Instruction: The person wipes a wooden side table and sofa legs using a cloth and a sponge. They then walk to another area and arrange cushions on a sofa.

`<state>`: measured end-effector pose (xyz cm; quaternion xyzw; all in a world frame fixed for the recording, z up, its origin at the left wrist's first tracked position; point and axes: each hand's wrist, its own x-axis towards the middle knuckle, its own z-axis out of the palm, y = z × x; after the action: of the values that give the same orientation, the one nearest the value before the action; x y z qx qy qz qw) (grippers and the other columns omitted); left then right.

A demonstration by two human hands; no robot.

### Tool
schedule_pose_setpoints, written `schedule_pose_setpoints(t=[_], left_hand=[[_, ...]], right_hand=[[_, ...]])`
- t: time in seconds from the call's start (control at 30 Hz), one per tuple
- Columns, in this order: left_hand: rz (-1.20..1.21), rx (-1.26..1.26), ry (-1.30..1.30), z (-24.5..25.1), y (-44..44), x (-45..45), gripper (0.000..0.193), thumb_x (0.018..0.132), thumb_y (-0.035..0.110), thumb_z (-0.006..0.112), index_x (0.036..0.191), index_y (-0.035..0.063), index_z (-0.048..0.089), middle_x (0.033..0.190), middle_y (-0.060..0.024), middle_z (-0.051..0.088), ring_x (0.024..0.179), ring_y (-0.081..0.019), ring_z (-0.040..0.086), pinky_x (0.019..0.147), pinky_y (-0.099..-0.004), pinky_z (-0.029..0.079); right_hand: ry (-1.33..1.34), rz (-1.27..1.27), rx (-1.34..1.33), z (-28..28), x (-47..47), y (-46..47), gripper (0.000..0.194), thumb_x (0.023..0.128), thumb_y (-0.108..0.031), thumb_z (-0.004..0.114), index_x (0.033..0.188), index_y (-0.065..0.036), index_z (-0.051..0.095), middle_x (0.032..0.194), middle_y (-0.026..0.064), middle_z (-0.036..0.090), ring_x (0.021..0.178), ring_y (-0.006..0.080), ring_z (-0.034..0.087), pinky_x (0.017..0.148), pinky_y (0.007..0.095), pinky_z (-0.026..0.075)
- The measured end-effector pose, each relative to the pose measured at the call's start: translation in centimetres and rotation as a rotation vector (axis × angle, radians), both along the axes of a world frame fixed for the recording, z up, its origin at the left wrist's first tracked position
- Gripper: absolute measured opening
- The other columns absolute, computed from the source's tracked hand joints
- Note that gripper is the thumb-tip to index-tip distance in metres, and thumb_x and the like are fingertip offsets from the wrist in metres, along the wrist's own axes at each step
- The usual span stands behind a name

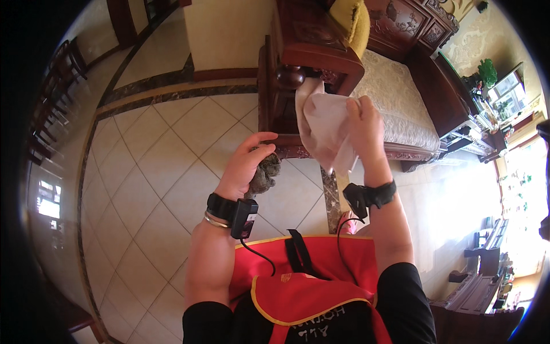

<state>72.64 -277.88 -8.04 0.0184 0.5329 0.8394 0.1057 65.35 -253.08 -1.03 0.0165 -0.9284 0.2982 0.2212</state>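
Note:
In my left hand (245,167) is a bunched dark grey-brown cloth (264,176), gripped below the thumb and partly hidden by the palm. My right hand (367,124) pinches a pale pinkish-white cloth (324,120) by its right side. That cloth hangs in loose folds, and its upper end reaches the space under the armrest (318,38) of a carved dark-red wooden sofa. Whether the cloth is caught there or only passes in front, I cannot tell. A rounded wooden knob (290,76) sits on the armrest's front, just left of the cloth.
The sofa carries a patterned beige seat cushion (391,94) and a yellow pillow (354,26). Diamond-laid floor tiles (150,180) extend to the left, edged by a dark marble band. Dark wooden chairs (51,99) stand far left. A wooden cabinet (447,99) adjoins the sofa at right.

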Motion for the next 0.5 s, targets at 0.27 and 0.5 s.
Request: schedule_pose_setpoints(t=[0.27,0.5], left_hand=[[0.122,0.131,-0.013,0.8,-0.2,-0.1,0.025,0.096,0.019,0.052,0.115,0.0035,0.06,0.081,-0.0038,0.064,0.071,-0.01,0.061,0.06,-0.023,0.049],[0.241,0.171,0.022,1.3,-0.8,0.2,0.025,0.096,0.022,0.051,0.108,0.0034,0.061,0.082,-0.0049,0.062,0.07,-0.0101,0.057,0.058,-0.0233,0.047]], right_hand=[[0.096,0.306,-1.444,1.5,4.1,0.6,0.028,0.099,-0.021,0.054,0.115,0.002,0.057,0.105,0.0122,0.065,0.091,0.0213,0.065,0.076,0.0338,0.055],[0.638,0.316,-0.331,-2.2,0.1,-4.4,0.009,0.084,0.0,0.067,0.086,0.001,0.059,0.085,0.011,0.056,0.08,0.0228,0.054,0.072,0.0326,0.045]])
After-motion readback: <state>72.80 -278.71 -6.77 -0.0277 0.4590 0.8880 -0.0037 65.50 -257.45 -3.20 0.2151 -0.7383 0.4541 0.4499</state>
